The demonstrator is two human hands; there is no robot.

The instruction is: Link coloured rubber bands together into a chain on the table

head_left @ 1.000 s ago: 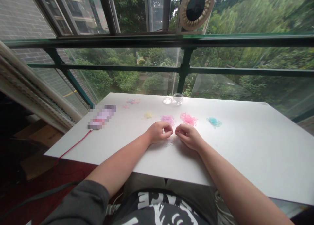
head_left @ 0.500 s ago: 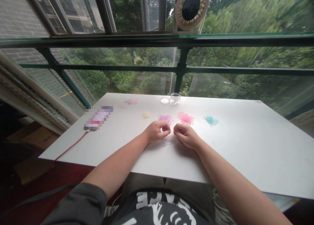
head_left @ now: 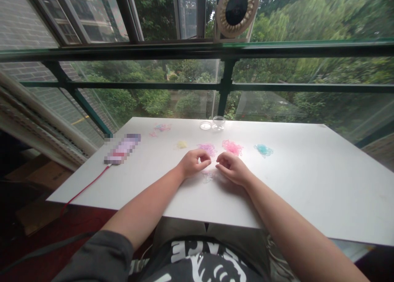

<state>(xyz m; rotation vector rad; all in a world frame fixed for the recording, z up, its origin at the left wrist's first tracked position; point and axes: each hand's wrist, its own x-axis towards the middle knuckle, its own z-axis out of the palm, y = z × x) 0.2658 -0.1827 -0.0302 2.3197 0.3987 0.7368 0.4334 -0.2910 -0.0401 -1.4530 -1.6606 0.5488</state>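
Observation:
Over the white table, my left hand [head_left: 193,163] and my right hand [head_left: 234,168] face each other with a narrow gap between the fingertips. Each has thumb and fingers curled in a pinch. A very thin pale strand, seemingly a small rubber band, shows faintly in the gap. Beneath my hands lies a pile of clear and pale rubber bands [head_left: 208,176]. Just beyond them are a purple pile of rubber bands [head_left: 207,148] and a pink pile of rubber bands [head_left: 232,147]. The fingertips are too small to show the grip clearly.
A yellow pile [head_left: 182,144], a teal pile [head_left: 263,150] and a mixed-colour pile [head_left: 162,127] lie on the white table [head_left: 308,183]. A clear round tub [head_left: 218,124] and its lid [head_left: 205,126] stand at the back. A phone [head_left: 123,148] with a red cable [head_left: 89,185] lies left.
The gap between my hands has widened slightly, and the fingers have loosened a little. The strand between them is fainter now. The piles have stayed put.

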